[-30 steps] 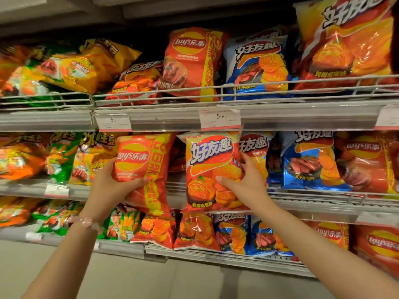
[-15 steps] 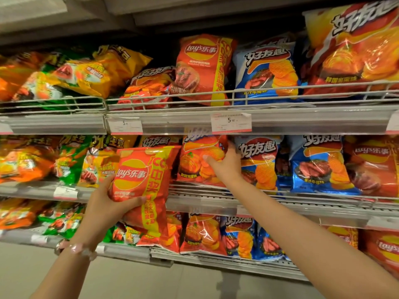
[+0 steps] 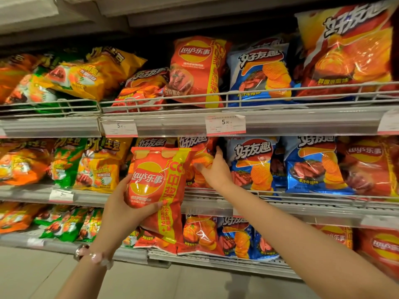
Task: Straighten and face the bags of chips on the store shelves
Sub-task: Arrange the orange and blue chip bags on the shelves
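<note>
My left hand (image 3: 124, 207) grips a red Lay's bag (image 3: 160, 190) by its lower left side and holds it upright in front of the middle shelf (image 3: 302, 203). My right hand (image 3: 216, 171) rests on an orange-red ridged-chip bag (image 3: 199, 160) standing on that shelf, fingers curled round its right edge. A blue ridged-chip bag (image 3: 251, 167) stands just right of that hand. Another orange-red bag (image 3: 152, 142) shows behind the Lay's bag, mostly hidden.
The top shelf (image 3: 280, 119) carries tilted yellow bags (image 3: 95, 72), a red Lay's bag (image 3: 195, 70) and a blue bag (image 3: 261, 72). Price tags (image 3: 225, 125) hang on its rail. Green and yellow bags (image 3: 67, 160) fill the left of the middle shelf. More bags line the bottom shelf (image 3: 216, 260).
My right hand has pushed the orange-red bag back onto the middle shelf and stayed on it. My left hand has carried the Lay's bag rightward toward the centre.
</note>
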